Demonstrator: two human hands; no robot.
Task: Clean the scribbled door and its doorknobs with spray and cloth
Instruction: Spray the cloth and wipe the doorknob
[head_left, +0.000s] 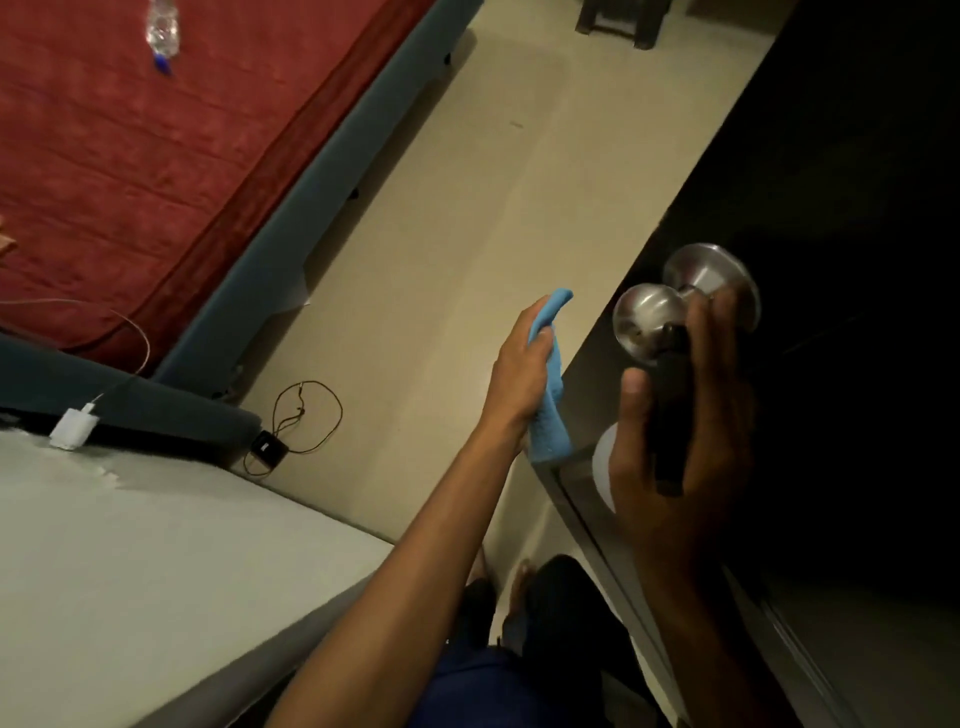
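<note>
So the dark door (810, 171) is taking up the whole right side of the frame, seen edge-on, and honestly it's too dark to make out any scribbles on it. Upper left is being filled by a bed with a red cover (156, 156), a clear plastic bottle (162, 28) lying on it near the top edge, and a pale grey surface (130, 571) is sitting in the lower left. Both bare arms are reaching up from the bottom centre. The right hand (685, 415) is raised close to the camera at centre right, fingers curling around a spray bottle (670, 415) with a black head and whitish body, thumb sticking up on the left side, right in front of the silver doorknob (644, 325) on the door edge; a second knob (709, 291) is showing just behind it. The left hand (522, 374) is stretching out mid-frame, gripping a blue cloth (550, 395) that's hanging right against the door's edge. Down on the floor left of centre, a black charger with a looping cable (306, 415) is lying around.
</note>
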